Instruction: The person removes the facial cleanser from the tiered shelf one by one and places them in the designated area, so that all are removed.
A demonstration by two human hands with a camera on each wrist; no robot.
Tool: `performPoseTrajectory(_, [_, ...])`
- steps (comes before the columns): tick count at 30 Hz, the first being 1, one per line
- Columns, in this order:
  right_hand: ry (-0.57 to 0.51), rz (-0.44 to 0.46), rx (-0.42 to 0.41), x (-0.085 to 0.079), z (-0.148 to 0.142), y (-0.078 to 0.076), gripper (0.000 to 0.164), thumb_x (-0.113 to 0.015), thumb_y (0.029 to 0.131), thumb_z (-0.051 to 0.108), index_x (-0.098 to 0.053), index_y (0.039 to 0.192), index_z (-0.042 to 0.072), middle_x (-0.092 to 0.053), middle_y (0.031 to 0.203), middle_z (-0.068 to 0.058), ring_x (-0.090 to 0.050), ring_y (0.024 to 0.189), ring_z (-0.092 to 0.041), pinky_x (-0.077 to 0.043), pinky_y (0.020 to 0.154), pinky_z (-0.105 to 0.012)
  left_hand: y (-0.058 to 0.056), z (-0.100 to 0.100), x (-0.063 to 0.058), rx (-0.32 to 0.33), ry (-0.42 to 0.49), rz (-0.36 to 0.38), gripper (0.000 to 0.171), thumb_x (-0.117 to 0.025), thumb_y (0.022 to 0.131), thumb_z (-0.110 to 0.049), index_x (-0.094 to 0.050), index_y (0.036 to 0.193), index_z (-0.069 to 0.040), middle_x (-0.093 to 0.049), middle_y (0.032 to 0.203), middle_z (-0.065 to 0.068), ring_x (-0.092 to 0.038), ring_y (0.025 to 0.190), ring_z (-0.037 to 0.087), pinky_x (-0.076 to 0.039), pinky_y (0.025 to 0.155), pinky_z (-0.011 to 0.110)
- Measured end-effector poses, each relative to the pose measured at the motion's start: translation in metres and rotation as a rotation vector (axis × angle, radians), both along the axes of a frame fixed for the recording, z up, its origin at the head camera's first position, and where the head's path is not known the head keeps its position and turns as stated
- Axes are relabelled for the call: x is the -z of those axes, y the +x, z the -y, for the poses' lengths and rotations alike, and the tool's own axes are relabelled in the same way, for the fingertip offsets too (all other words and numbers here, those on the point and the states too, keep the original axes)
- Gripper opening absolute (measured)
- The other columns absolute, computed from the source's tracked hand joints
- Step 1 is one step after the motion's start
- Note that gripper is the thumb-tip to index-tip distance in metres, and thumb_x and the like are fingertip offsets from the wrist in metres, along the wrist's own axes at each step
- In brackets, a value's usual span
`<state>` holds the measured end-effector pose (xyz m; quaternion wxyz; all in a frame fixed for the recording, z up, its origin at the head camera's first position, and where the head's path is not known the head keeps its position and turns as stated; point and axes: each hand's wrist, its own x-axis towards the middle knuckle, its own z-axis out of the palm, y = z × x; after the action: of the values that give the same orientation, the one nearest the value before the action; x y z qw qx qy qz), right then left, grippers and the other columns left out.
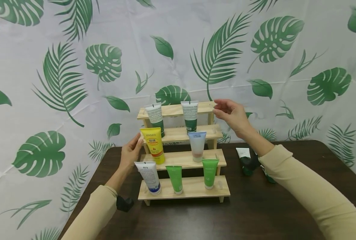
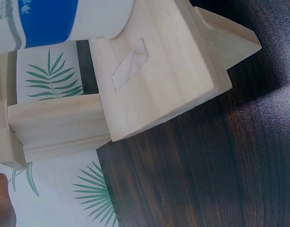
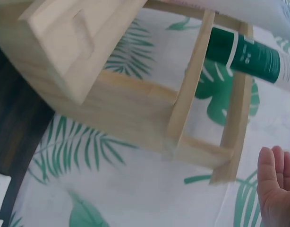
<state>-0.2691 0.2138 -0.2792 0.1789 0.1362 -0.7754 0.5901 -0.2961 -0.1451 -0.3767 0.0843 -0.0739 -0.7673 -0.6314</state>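
My left hand (image 1: 130, 154) is at the yellow tube's (image 1: 154, 146) edge, grip unclear, on the stand's (image 1: 194, 190) second tier up; my right hand (image 1: 233, 116), loosely open and empty, is by the top tier; I'm probably arranging tubes, so adding the white-and-green tube (image 1: 243, 153) lying right calls for reaching down

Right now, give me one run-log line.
left hand: beside yellow tube | right hand: empty, near right end of top shelf | front shelf: three tubes
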Motion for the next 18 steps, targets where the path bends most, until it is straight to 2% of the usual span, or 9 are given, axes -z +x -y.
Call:
performPoseTrajectory(4, [0.039, -0.007, -0.01, -0.002, 0.012, -0.004, 0.043, -0.062, 0.091, 0.011, -0.051, 0.131, -0.003, -0.057, 0.114, -0.022, -0.056, 0.09, -0.005, -0.051, 0.077, -0.01, 0.0, 0.001, 0.0, 0.005, -0.001, 0.001, 0.049, -0.052, 0.098, -0.019, -0.039, 0.141, 0.001, -0.038, 0.147, 0.011, -0.035, 0.136, 0.024, -0.032, 0.111, 0.034])
performPoseTrajectory(9, [0.018, -0.022, -0.052, -0.002, 0.022, -0.009, 0.044, -0.063, 0.09, 0.009, -0.051, 0.13, -0.004, -0.057, 0.111, -0.019, -0.056, 0.093, -0.008, -0.05, 0.078, -0.011, 0.0, 0.001, 0.0, 0.003, -0.004, -0.004, 0.049, -0.052, 0.098, -0.019, -0.039, 0.141, 0.001, -0.038, 0.147, 0.012, -0.036, 0.136, 0.024, -0.032, 0.111, 0.034])
performPoseTrajectory(15, [-0.008, -0.024, -0.105, -0.001, 0.029, -0.014, 0.044, -0.063, 0.09, 0.006, -0.05, 0.13, -0.004, -0.055, 0.115, -0.025, -0.056, 0.094, -0.008, -0.05, 0.08, -0.012, 0.001, 0.0, 0.0, 0.006, -0.007, -0.007, 0.049, -0.051, 0.098, -0.018, -0.039, 0.14, 0.002, -0.038, 0.147, 0.013, -0.037, 0.135, 0.025, -0.033, 0.111, 0.035])
performPoseTrajectory(18, [-0.001, -0.025, -0.112, -0.001, 0.033, -0.016, 0.044, -0.063, 0.089, 0.006, -0.051, 0.13, -0.003, -0.056, 0.115, -0.024, -0.055, 0.096, -0.01, -0.05, 0.081, -0.012, 0.001, 0.001, 0.0, 0.007, -0.009, -0.013, 0.049, -0.051, 0.098, -0.019, -0.039, 0.14, 0.002, -0.038, 0.147, 0.014, -0.037, 0.135, 0.026, -0.033, 0.11, 0.036])
